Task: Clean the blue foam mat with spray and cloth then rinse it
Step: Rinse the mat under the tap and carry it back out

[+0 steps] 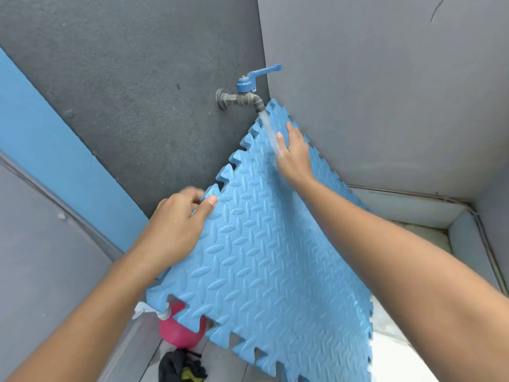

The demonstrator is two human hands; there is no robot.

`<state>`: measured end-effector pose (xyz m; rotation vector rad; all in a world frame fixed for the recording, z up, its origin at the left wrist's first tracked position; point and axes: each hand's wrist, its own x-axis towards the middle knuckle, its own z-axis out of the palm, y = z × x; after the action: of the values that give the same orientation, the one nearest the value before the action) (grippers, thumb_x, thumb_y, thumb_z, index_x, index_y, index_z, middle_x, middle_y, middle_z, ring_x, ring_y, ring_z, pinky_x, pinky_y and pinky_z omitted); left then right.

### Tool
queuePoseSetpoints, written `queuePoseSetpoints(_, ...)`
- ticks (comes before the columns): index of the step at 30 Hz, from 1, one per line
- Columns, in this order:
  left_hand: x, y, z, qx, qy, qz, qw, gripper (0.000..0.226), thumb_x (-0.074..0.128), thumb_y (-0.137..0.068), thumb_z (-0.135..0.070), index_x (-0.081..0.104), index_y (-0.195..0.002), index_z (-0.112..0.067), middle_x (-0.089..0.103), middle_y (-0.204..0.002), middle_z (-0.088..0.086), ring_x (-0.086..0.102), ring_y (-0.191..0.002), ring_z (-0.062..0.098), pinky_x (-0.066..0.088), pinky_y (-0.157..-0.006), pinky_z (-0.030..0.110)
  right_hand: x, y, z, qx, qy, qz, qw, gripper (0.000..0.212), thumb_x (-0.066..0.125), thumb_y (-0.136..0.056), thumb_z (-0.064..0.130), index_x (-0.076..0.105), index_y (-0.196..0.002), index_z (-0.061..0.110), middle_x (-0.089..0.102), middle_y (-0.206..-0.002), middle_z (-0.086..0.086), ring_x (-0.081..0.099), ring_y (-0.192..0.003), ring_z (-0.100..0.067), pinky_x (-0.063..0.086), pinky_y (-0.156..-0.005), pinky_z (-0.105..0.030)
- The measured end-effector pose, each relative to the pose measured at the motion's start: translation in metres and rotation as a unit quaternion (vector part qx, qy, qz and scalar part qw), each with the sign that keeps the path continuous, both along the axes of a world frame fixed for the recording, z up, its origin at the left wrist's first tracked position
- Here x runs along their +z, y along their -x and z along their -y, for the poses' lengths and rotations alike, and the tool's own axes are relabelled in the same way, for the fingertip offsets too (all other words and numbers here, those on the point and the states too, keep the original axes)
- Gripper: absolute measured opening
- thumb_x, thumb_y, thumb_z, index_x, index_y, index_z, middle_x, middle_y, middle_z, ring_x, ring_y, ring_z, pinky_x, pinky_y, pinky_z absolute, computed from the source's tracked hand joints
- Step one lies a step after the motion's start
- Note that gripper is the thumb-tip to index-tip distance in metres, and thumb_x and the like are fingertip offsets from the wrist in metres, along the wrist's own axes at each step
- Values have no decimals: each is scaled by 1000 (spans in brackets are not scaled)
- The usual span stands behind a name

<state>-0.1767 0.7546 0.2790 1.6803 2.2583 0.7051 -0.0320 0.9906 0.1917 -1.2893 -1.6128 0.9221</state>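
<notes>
The blue foam mat (pixel 261 257) is held up on a slant under the wall tap (pixel 245 92), one corner pointing up toward 12 o'clock, just beside the spout, and the opposite corner dropping toward 5 o'clock at the bottom of the frame. Its long line runs from that top corner down to 5 o'clock, with the ribbed face turned to the camera and the toothed edges on all visible sides.

The left hand (pixel 176 227) grips the mat's 9 o'clock edge, its grip closed with the thumb on the front face and the fingers wrapped behind a tooth. The right hand (pixel 292 153) lies flat and open against the upper part of the mat, fingers spread, holding nothing; the stream of water (pixel 268 130) from the tap lands on the mat right at its fingers.

The tap's blue lever points toward 2 o'clock. Grey walls meet in a corner behind the mat. Below the mat's lower left edge, at 7 o'clock, a pink spray bottle (pixel 176 332) is half hidden by the foam, and a dark cloth (pixel 181 368) lies on the floor (pixel 220 362) just beneath it.
</notes>
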Motion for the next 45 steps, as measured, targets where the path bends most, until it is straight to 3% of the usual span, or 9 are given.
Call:
queuePoseSetpoints(4,0,-5,-4,9,-12,8,1000,22,39,-106,-39,52,-108,-22,70,-84,11,56,-68,19,41,-63,32,-22,30,46,18,101,6,995,65,28,-107,52,17,-164,23,7,-173,-2,-2,-160,-20,-1,-128,-48)
queuePoseSetpoints(12,-5,2,-14,25,-26,9,999,33,36,-107,-31,47,-136,-19,70,-95,1,60,-88,24,42,-83,38,-54,18,246,174,-193,52,964,70,23,-105,53,7,-164,18,-4,-174,2,-12,-159,-17,-10,-128,-41)
queuePoseSetpoints(16,-7,-2,-12,21,-29,-17,999,35,33,-108,-32,48,-136,-18,69,-91,-2,57,-86,20,35,-77,34,-130,-28,189,60,3,60,996,72,14,-99,71,0,-162,38,-12,-172,10,-17,-157,-11,-11,-127,-46)
queuePoseSetpoints(21,-5,-6,-12,12,-43,-28,999,32,33,-109,-30,56,-124,-14,69,-94,4,55,-94,24,35,-78,33,-128,-39,92,-81,188,32,978,68,27,-107,53,9,-164,21,-3,-174,-4,-8,-159,-22,-6,-126,-55)
queuePoseSetpoints(29,-8,-3,-18,20,-43,-33,998,41,35,-108,-28,47,-144,-12,68,-114,7,55,-118,28,34,-86,30,-5,51,132,65,0,1,998,68,25,-107,52,8,-165,20,-6,-173,0,-14,-159,-18,-14,-126,-45)
queuePoseSetpoints(34,-13,-1,-15,12,-54,-53,997,42,35,-108,-31,48,-144,-12,69,-114,9,55,-120,31,35,-87,33,-67,27,256,149,-152,35,977,70,23,-106,53,3,-164,19,-6,-173,3,-13,-159,-17,-10,-127,-42)
queuePoseSetpoints(39,-9,-10,-12,9,-14,-56,998,53,42,-102,-51,63,-114,-4,53,-58,5,51,-70,27,37,-65,41,-215,-70,243,20,68,95,993,73,12,-99,73,2,-162,38,-11,-172,13,-16,-157,-9,-7,-127,-52)
queuePoseSetpoints(42,-4,-15,-13,26,42,-60,997,54,53,-94,-60,63,-89,-7,54,-61,15,54,-67,29,38,-57,34,-251,-118,207,-88,221,113,965,80,12,-93,80,0,-161,41,-7,-174,4,-13,-158,-13,-6,-125,-59)
queuePoseSetpoints(45,3,-16,-22,53,107,-85,989,55,61,-85,-67,58,-89,-12,59,-74,6,56,-70,24,39,-56,33,-225,-115,168,-96,237,85,963,66,23,-105,61,4,-163,34,-6,-174,1,-11,-159,-15,-9,-125,-58)
